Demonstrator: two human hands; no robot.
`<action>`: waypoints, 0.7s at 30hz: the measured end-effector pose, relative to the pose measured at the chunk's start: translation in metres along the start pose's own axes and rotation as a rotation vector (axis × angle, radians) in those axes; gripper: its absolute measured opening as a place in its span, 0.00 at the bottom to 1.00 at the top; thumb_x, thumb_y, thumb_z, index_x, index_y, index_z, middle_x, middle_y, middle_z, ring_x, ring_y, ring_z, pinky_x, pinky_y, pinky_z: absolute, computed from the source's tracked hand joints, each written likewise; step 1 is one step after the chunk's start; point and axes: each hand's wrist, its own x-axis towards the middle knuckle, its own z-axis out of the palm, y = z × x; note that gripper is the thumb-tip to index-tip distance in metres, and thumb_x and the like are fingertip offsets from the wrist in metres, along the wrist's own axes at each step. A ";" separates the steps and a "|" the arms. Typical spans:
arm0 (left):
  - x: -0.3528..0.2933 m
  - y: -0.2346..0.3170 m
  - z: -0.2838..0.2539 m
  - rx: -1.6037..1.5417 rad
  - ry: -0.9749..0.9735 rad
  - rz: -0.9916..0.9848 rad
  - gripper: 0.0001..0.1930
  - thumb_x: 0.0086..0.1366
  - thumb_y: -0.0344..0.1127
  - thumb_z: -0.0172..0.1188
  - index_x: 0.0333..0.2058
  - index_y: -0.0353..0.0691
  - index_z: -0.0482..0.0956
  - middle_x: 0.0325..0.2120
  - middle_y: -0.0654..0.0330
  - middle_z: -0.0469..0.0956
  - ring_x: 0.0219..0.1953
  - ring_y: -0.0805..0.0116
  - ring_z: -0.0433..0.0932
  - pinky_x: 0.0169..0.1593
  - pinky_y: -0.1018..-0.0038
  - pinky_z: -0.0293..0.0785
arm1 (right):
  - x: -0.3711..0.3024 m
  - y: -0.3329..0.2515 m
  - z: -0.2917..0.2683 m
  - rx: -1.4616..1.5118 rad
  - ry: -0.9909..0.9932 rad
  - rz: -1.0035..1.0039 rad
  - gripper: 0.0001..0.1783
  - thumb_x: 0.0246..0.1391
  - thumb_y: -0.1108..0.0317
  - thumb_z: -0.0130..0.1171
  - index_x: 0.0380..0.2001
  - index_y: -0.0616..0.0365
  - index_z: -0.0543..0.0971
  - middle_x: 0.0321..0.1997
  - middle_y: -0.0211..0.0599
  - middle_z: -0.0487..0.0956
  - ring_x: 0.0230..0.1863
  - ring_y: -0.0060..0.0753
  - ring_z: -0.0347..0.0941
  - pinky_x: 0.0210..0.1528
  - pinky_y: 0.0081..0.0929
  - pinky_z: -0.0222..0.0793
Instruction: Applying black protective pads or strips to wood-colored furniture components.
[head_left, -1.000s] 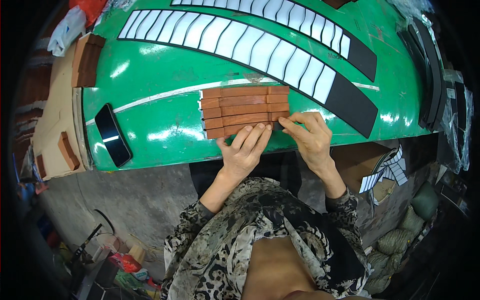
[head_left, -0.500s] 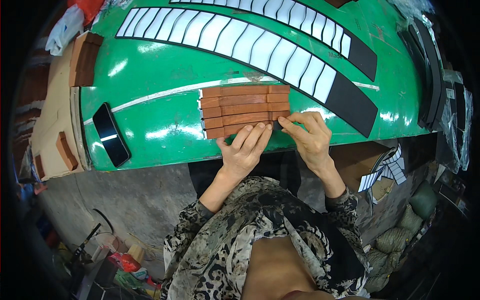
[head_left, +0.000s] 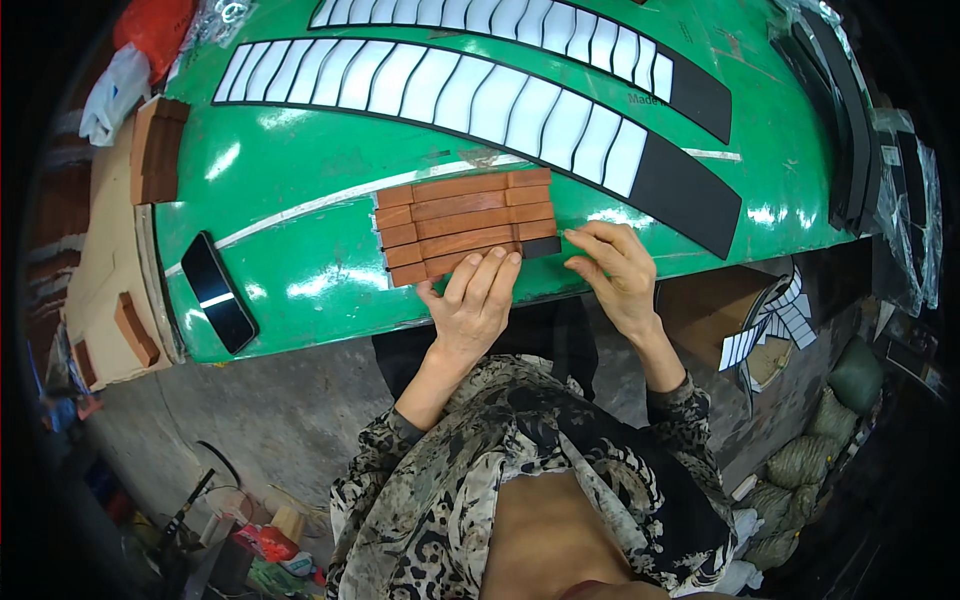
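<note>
A panel of several reddish-brown wooden strips (head_left: 450, 212) lies on the green table near its front edge. At its lower right corner a small patch of dark backing (head_left: 541, 247) shows beside the end of the nearest strip. My left hand (head_left: 474, 298) grips the panel's near edge, fingertips pressed on the nearest strip and thumb against its side. Just right of the dark patch, my right hand (head_left: 618, 272) hovers with thumb and forefinger apart. I see nothing between them.
Two curved black panels with white segments, the nearer (head_left: 690, 200) and the farther (head_left: 700, 95), lie beyond. A phone (head_left: 218, 292) and cardboard (head_left: 112, 270) with wooden pieces (head_left: 157, 150) are at the left. Black strips in plastic (head_left: 850, 130) stand right; an open carton (head_left: 700, 310) sits below.
My right hand's thumb and forefinger have parted and moved off the panel's corner, where the dark patch now shows. The whole view has shifted slightly; my left hand stays on the panel.
</note>
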 end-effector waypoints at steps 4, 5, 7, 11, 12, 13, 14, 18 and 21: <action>0.000 0.000 -0.001 0.007 -0.021 0.011 0.24 0.50 0.33 0.65 0.48 0.53 0.73 0.48 0.72 0.70 0.54 0.70 0.62 0.56 0.59 0.48 | 0.005 0.001 0.003 -0.002 0.005 -0.010 0.20 0.34 0.73 0.69 0.37 0.57 0.81 0.36 0.33 0.77 0.33 0.34 0.72 0.32 0.27 0.68; 0.002 0.000 -0.002 0.011 -0.023 0.020 0.24 0.50 0.33 0.65 0.48 0.53 0.73 0.48 0.72 0.70 0.54 0.70 0.62 0.56 0.59 0.49 | 0.005 0.002 0.004 0.022 -0.004 -0.015 0.20 0.34 0.73 0.69 0.37 0.58 0.80 0.36 0.33 0.78 0.33 0.34 0.72 0.32 0.28 0.68; 0.003 0.001 -0.003 0.018 -0.026 0.029 0.24 0.50 0.33 0.65 0.48 0.54 0.74 0.48 0.72 0.70 0.54 0.70 0.62 0.56 0.59 0.49 | 0.006 0.004 0.006 0.047 -0.011 -0.021 0.19 0.34 0.73 0.69 0.36 0.58 0.80 0.35 0.33 0.78 0.32 0.34 0.72 0.32 0.28 0.68; 0.004 0.002 -0.002 0.038 -0.022 0.007 0.22 0.50 0.33 0.65 0.46 0.53 0.76 0.46 0.72 0.70 0.53 0.70 0.62 0.54 0.60 0.51 | 0.008 0.002 0.005 -0.015 -0.005 -0.080 0.20 0.33 0.71 0.70 0.35 0.57 0.80 0.34 0.32 0.77 0.32 0.34 0.73 0.31 0.28 0.70; 0.004 0.002 -0.002 0.039 -0.024 0.003 0.21 0.50 0.33 0.65 0.46 0.53 0.77 0.46 0.72 0.70 0.52 0.70 0.62 0.53 0.61 0.52 | 0.010 0.000 0.005 -0.062 -0.010 -0.113 0.20 0.33 0.70 0.71 0.35 0.56 0.80 0.35 0.31 0.77 0.32 0.34 0.73 0.31 0.28 0.70; 0.004 0.002 -0.003 0.041 -0.025 0.002 0.21 0.50 0.33 0.65 0.46 0.53 0.77 0.46 0.72 0.70 0.52 0.70 0.62 0.53 0.61 0.52 | 0.012 -0.002 0.004 -0.060 -0.011 -0.113 0.20 0.33 0.70 0.71 0.35 0.56 0.80 0.35 0.31 0.77 0.32 0.34 0.73 0.31 0.28 0.70; 0.004 0.002 -0.004 0.038 -0.034 0.002 0.21 0.50 0.32 0.65 0.45 0.53 0.77 0.46 0.72 0.70 0.52 0.70 0.62 0.53 0.61 0.52 | 0.015 -0.005 0.003 -0.105 -0.031 -0.144 0.20 0.32 0.69 0.71 0.35 0.56 0.80 0.35 0.30 0.77 0.33 0.33 0.73 0.31 0.27 0.71; 0.005 0.001 -0.004 0.039 -0.039 0.009 0.20 0.49 0.32 0.64 0.44 0.53 0.78 0.46 0.72 0.70 0.51 0.71 0.63 0.53 0.61 0.52 | 0.020 -0.009 0.005 -0.179 -0.058 -0.219 0.19 0.31 0.70 0.70 0.33 0.55 0.79 0.35 0.29 0.76 0.34 0.32 0.73 0.29 0.26 0.72; 0.006 0.002 -0.004 0.061 -0.020 -0.003 0.17 0.54 0.35 0.60 0.44 0.55 0.78 0.46 0.76 0.69 0.51 0.76 0.63 0.49 0.64 0.55 | 0.022 -0.012 0.004 -0.237 -0.069 -0.250 0.19 0.31 0.71 0.70 0.32 0.56 0.79 0.35 0.29 0.76 0.34 0.32 0.73 0.28 0.26 0.72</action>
